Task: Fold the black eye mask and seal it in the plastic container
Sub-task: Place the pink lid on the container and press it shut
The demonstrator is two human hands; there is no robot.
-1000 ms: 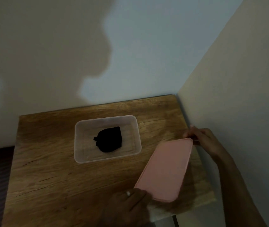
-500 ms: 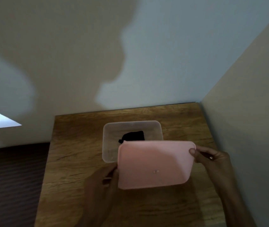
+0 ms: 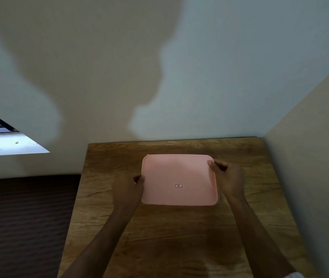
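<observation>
A pink rectangular lid (image 3: 179,179) with a small sticker near its middle lies flat over the clear plastic container, hiding both the container and the black eye mask. My left hand (image 3: 127,187) grips the lid's left edge, thumb on top. My right hand (image 3: 226,177) grips the right edge near the far corner, thumb on the lid's top.
The wooden table (image 3: 159,237) fills the lower middle of the view. A wall (image 3: 310,177) runs close along its right side and another wall stands behind it. Left of the table lies dark floor (image 3: 23,227), with a bright window sill (image 3: 9,145) above it.
Both hands lifted the pink lid from the table's right side, carried it left over the container, and now it covers the container fully; the mask is no longer visible.
</observation>
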